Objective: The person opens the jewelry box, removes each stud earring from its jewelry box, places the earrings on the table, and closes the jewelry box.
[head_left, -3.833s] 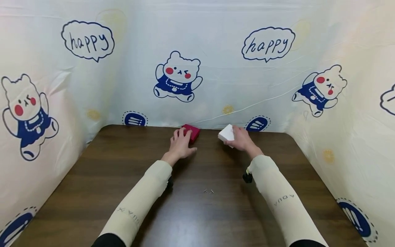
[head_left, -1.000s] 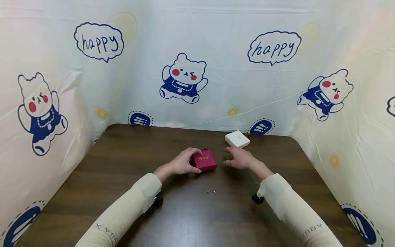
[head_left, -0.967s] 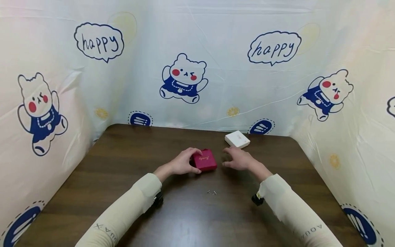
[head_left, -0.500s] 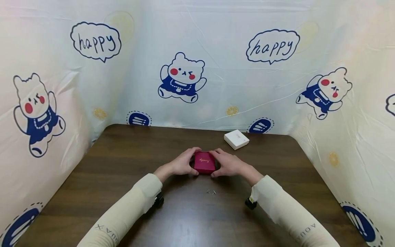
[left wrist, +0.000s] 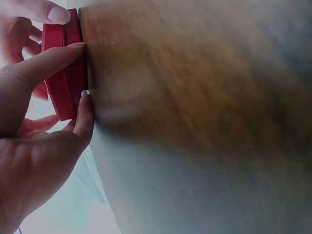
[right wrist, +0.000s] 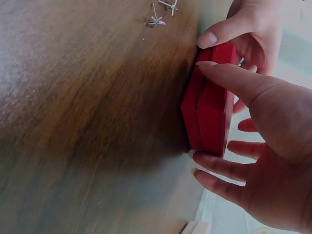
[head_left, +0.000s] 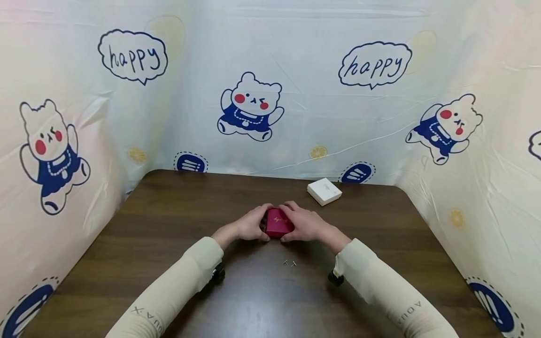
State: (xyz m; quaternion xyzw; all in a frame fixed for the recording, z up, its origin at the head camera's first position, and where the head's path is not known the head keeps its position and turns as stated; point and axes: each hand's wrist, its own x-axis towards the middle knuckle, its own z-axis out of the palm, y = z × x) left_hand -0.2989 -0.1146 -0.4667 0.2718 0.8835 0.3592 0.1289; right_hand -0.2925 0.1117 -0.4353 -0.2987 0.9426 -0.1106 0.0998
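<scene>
In the head view a small red jewelry box (head_left: 278,225) with gold lettering sits on the table between both hands. My left hand (head_left: 248,224) grips its left side, thumb at the front and fingers at the far corner. On the other side my right hand (head_left: 307,225) holds it, the thumb across the front face in the right wrist view and fingertips at the back edge. The red box (right wrist: 212,112) rests flat on the wood there, lid on. Two small silver star-like stud earrings (right wrist: 156,21) lie in front of it.
A white box (head_left: 324,191) with faint lettering stands behind and to the right of the hands, near the table's back edge. The brown wooden table (head_left: 190,197) is enclosed by a pale printed curtain (head_left: 304,61) at the back and sides.
My left hand has brought the red box from the back edge toward the middle. My right hand has let go of the white box, moved left and taken hold of the red one.
</scene>
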